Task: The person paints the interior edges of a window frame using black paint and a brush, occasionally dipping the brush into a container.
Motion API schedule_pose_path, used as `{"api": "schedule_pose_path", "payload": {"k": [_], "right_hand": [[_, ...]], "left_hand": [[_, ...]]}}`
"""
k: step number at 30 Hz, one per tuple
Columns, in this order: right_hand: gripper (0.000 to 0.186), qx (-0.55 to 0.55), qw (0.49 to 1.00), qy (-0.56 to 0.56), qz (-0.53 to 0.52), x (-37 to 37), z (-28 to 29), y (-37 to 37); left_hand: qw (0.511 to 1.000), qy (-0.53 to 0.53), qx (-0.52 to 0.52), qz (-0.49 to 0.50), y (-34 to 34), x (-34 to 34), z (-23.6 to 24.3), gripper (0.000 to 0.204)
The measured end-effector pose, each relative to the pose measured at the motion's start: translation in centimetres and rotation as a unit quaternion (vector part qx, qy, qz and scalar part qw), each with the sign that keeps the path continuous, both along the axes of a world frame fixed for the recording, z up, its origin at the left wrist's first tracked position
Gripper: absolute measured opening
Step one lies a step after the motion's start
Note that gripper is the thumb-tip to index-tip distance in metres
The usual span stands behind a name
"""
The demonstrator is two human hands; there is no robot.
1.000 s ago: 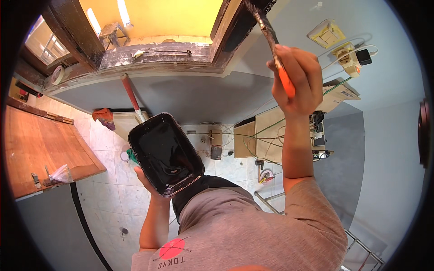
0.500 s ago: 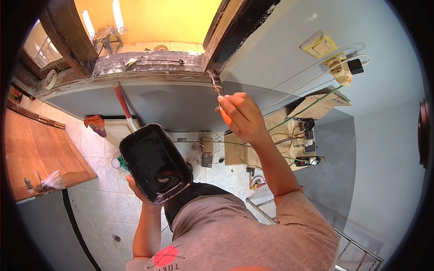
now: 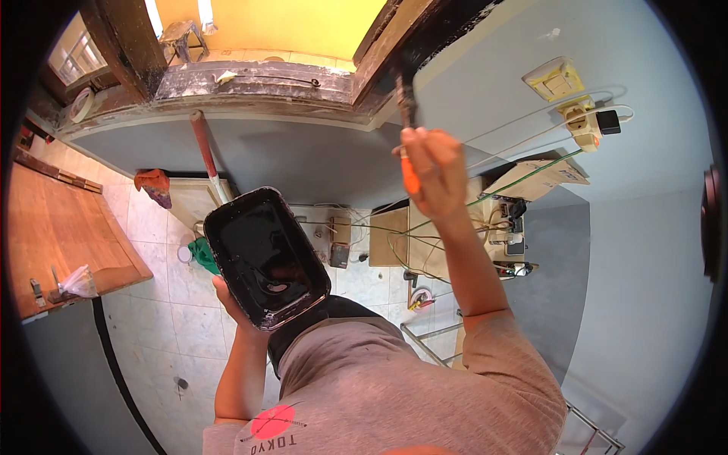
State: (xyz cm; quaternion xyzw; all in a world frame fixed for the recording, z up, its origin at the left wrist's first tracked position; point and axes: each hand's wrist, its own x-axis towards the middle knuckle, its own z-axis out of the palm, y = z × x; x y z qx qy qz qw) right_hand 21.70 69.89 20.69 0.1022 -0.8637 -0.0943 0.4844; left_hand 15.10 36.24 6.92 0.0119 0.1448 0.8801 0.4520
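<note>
My right hand [image 3: 436,171] grips the orange handle of a paintbrush [image 3: 409,168], its bristles up against the dark window frame [image 3: 387,64] where the frame meets the wall. The brush tip is slightly blurred. At the lower left, my left hand [image 3: 241,309] holds a black rectangular tray [image 3: 267,258] from below; only the thumb and part of the palm show, and the other fingers are hidden under it. Glossy black paint lies inside the tray.
A red-handled pole [image 3: 203,148] leans behind the tray. On the sill [image 3: 265,91] lies a thin rod. Wall sockets with plugs [image 3: 580,125] and cables are at right, above cardboard boxes [image 3: 531,178]. A metal ladder [image 3: 432,341] stands beside me, and a wooden door [image 3: 72,243] at left.
My right hand has moved up and right with the paintbrush, from the frame's lower corner to higher along its edge. The tray has stayed nearly in place in my left hand.
</note>
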Motion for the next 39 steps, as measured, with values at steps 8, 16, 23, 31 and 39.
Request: {"api": "schedule_pose_path", "payload": {"k": [8, 16, 23, 31, 39], "right_hand": [[0.045, -0.080, 0.993, -0.091, 0.019, 0.7, -6.0, -1.4], [0.031, -0.082, 0.992, -0.100, 0.005, -0.6, 4.4, 1.7], [0.048, 0.037, 0.997, 0.059, -0.030, 0.6, 3.5, -0.6], [0.046, -0.064, 0.989, -0.130, -0.025, 1.5, -7.9, -0.6], [0.042, -0.111, 0.978, -0.176, -0.001, 0.2, -5.4, -0.6]], "left_hand": [[0.999, -0.018, -0.031, 0.028, -1.6, -0.4, -1.0, 0.103], [0.998, -0.038, -0.029, 0.047, -1.2, -0.2, -1.6, 0.098], [0.997, -0.027, -0.028, 0.065, -1.5, 0.7, -1.9, 0.097], [0.997, -0.030, -0.047, 0.049, -4.0, 1.1, -1.9, 0.099], [0.997, -0.036, -0.051, 0.047, -3.8, 1.4, -1.4, 0.101]]}}
